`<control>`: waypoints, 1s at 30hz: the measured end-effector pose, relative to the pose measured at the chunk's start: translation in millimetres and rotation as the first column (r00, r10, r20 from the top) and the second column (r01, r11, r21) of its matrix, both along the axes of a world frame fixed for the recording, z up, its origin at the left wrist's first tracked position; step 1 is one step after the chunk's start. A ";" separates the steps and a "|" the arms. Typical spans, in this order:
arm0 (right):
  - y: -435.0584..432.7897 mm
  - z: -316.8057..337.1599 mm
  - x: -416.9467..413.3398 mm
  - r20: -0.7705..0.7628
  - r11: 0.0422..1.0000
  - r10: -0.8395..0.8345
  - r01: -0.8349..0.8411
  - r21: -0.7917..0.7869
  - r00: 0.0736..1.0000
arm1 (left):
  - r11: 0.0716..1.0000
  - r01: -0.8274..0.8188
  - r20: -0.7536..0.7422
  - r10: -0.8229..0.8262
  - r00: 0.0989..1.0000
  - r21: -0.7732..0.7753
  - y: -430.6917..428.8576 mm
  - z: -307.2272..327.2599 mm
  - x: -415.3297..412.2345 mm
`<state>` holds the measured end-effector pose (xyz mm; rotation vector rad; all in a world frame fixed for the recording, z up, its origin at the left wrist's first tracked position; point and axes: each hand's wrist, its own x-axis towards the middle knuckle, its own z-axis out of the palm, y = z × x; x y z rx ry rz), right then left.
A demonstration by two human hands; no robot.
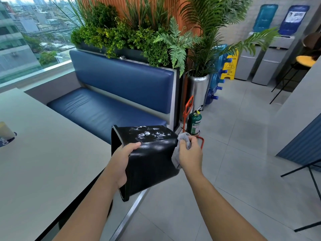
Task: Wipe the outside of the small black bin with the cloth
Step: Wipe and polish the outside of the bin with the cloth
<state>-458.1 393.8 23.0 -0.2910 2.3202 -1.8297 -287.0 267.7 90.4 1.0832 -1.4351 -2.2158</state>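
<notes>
Beside one grey table (43, 162), one black bin (152, 157) gripped by left hand (121, 160), right hand (190, 153) clutching one cloth (175, 159)

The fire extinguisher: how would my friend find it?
Find the long blue bench. At its right end, in front of the shiny silver planter, stands the fire extinguisher. It's the only green cylinder; the jugs nearby are blue.

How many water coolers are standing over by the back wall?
2. One water cooler stands just right of the yellow wet-floor sign; the second cooler is beside it, further right. More could be hidden out of view.
</notes>
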 end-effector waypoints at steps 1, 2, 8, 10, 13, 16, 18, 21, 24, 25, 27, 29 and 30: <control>0.8 -3.7 0.0 -0.118 0.997 -0.025 0.033 0.066 0.993 | 1.000 -0.013 0.000 0.013 1.000 0.016 -0.1 0.4 -2.5; 0.5 -8.2 0.8 -0.208 0.989 -0.053 0.080 0.122 0.977 | 1.000 -0.017 -0.005 0.017 1.000 0.026 -0.2 -0.1 -3.6; -17.5 -8.0 42.6 -0.400 0.996 0.001 0.035 0.083 0.917 | 0.999 -0.002 -0.007 0.002 1.000 0.035 5.1 3.0 -15.2; -15.5 -14.7 56.5 -0.499 0.993 0.106 -0.068 0.094 0.860 | 1.000 -0.011 0.011 0.011 1.000 0.021 4.8 6.3 -15.4; -4.7 -20.3 40.3 -0.506 0.998 0.054 -0.039 0.040 0.861 | 0.999 -0.030 -0.001 0.030 1.000 0.023 0.8 9.7 -11.3; -3.2 -14.1 20.0 -0.528 0.999 -0.018 0.041 0.033 0.849 | 0.995 -0.075 -0.056 0.079 0.995 0.072 1.6 10.9 -10.4; -13.2 -1.1 35.3 -0.629 0.999 0.037 -0.003 0.054 0.777 | 0.993 -0.090 -0.075 0.096 0.993 0.079 8.8 13.9 -14.0; -19.4 -0.3 79.6 -0.746 0.976 0.203 -0.190 0.104 0.634 | 0.995 -0.092 -0.061 0.095 0.994 0.046 20.3 22.0 -16.6; -7.2 -11.6 68.8 -0.716 0.973 0.215 -0.206 0.101 0.664 | 0.995 -0.096 -0.061 0.099 0.993 0.038 19.6 27.1 -11.0; -4.0 -12.1 57.2 -0.667 0.987 0.154 -0.146 0.068 0.729 | 0.994 -0.107 -0.075 0.110 0.991 0.035 16.9 28.4 -7.0; 0.6 -5.8 32.7 -0.567 1.000 0.015 -0.001 0.026 0.823 | 0.994 -0.103 -0.085 0.106 0.991 0.038 13.2 29.0 -3.6; -0.2 5.2 17.0 -0.486 0.997 -0.035 0.061 0.038 0.873 | 0.996 -0.081 -0.086 0.084 0.993 0.042 13.2 28.3 -1.3; -1.3 10.5 11.8 -0.414 0.996 -0.049 0.075 0.046 0.909 | 0.997 -0.068 -0.089 0.071 0.994 0.039 13.7 27.2 -1.0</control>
